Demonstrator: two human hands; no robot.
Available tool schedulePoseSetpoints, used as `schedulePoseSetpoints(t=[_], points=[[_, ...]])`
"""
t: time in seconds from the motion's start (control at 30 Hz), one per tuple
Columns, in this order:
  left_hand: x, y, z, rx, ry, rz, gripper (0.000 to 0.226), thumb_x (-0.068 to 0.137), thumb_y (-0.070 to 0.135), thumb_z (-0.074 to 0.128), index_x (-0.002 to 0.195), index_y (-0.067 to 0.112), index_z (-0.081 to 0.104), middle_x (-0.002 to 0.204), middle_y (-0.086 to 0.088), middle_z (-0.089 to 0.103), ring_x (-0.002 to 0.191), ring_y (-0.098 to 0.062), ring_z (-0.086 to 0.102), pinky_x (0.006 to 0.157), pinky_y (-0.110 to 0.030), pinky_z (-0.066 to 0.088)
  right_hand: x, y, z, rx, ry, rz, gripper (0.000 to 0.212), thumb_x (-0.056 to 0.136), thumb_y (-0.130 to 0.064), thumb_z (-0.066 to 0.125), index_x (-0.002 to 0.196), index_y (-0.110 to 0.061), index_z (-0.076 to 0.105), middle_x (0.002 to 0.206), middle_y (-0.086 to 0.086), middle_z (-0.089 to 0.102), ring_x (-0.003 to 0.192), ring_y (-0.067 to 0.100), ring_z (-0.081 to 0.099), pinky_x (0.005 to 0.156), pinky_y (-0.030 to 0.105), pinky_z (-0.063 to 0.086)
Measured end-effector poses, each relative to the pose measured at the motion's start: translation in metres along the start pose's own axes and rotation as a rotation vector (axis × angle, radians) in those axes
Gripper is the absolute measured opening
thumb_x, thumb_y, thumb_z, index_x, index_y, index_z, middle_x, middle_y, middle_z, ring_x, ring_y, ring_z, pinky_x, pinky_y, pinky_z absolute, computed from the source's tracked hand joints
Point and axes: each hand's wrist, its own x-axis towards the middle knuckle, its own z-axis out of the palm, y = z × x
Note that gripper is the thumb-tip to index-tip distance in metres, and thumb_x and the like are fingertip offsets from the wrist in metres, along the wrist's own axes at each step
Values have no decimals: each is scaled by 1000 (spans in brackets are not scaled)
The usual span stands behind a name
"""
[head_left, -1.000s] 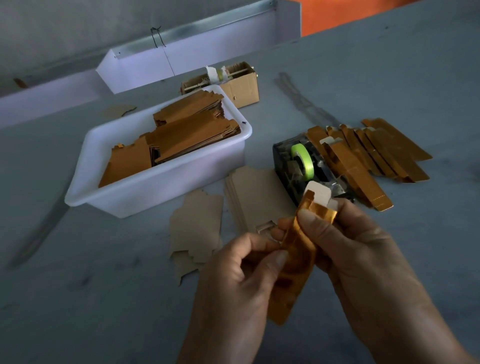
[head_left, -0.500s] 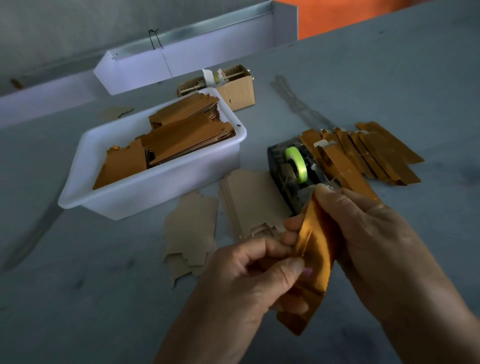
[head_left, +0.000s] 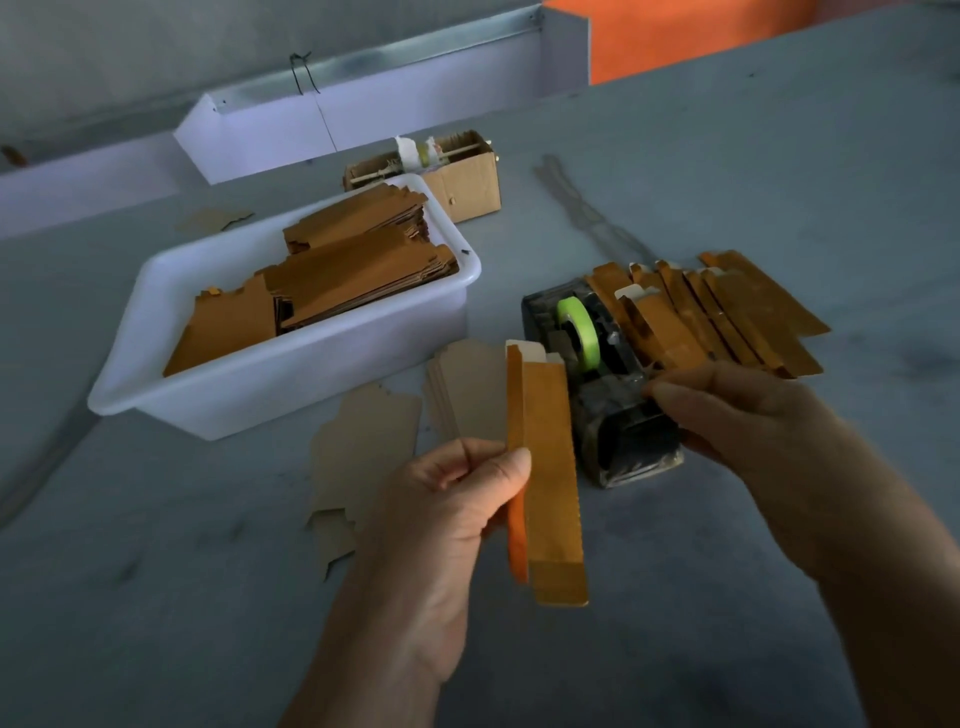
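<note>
My left hand (head_left: 447, 499) pinches the folded gold box (head_left: 550, 467); my right hand (head_left: 753, 415) touches the tape dispenser (head_left: 623, 441) on the table (head_left: 727, 597), whether gripping I cannot tell.

Glossy gold card sleeve (head_left: 550, 467), matt white plastic tub (head_left: 291, 384), grey table (head_left: 727, 182)

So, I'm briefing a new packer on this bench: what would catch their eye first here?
The long gold carton held upright in the left hand, centre foreground, stands out first. Next, the lime-green tape roll in the black dispenser where the right hand reaches, with a fan of folded cartons behind. At left, a white tub holds stacked flat blanks.
</note>
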Motion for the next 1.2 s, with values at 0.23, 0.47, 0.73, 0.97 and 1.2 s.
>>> schedulePoseSetpoints(t=[0.23, 0.47, 0.73, 0.97, 1.2], points=[[5, 6, 15, -36, -70, 27, 13, 73, 21, 66, 63, 13, 65, 60, -4, 59, 53, -13, 53, 50, -22, 45, 7, -7, 8, -99, -64, -30, 14, 80, -36, 64, 81, -24, 71, 79, -3, 69, 81, 13, 64, 69, 27, 47], [6, 4, 32, -187, -60, 40, 17, 82, 11, 62, 65, 10, 64, 58, -2, 64, 50, -9, 59, 46, -18, 47, 8, -6, 15, -7, -37, -13, 9, 82, -24, 66, 79, -18, 71, 84, 4, 70, 85, 22, 66, 82, 44, 54], [3, -3, 42, -238, -38, 45, 23, 86, 11, 60, 64, 15, 66, 68, -4, 68, 61, -12, 64, 54, -21, 53, -4, -1, 19, 481, -58, 31, 19, 69, -34, 62, 73, -16, 67, 102, 5, 68, 93, 19, 63, 86, 40, 44], [4, -4, 37, -222, -70, 49, 19, 87, 10, 59, 68, 7, 63, 59, -3, 63, 49, -9, 57, 46, -17, 46, -20, 8, 24, 29, 207, -144, 14, 79, -23, 66, 66, -22, 64, 121, -22, 53, 99, -20, 47, 75, 9, 36], [6, 2, 33, -217, -139, 93, 16, 79, 14, 61, 64, 13, 68, 60, 0, 65, 53, -7, 61, 49, -16, 48, -22, 14, 32, -103, 243, -157, 12, 81, -20, 66, 70, -22, 63, 129, -13, 53, 110, 8, 53, 82, 24, 45]])
